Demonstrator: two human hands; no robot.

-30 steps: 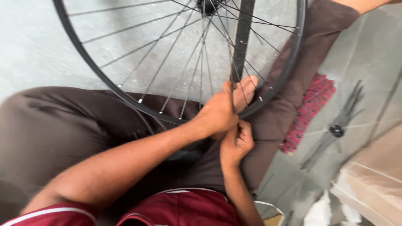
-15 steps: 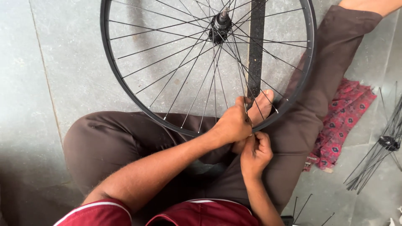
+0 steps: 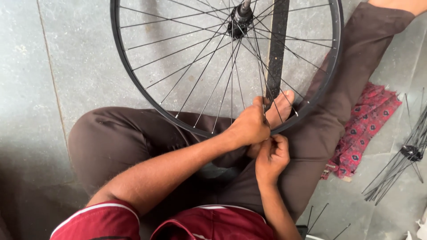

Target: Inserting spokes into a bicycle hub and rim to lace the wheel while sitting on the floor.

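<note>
Spoke fitting seems underway: the black spoked bicycle wheel rim [image 3: 133, 75] is resting across the lap, left hand [image 3: 250, 125] gripping a thin steel spoke [image 3: 263, 95] just inside it, right hand [image 3: 272, 154] pinching closed just beneath, apparently on a nipple; finer turning probably comes next.

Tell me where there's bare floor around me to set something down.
Bare floor lies left of the wheel and beyond your bent knee. The right side is crowded: the red cloth and loose spokes. Both hands fill the lap at the rim.

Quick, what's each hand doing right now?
Left hand: closed around the wheel rim and spokes.
Right hand: fingers pinched shut at the rim; what it holds cannot be told.
</note>
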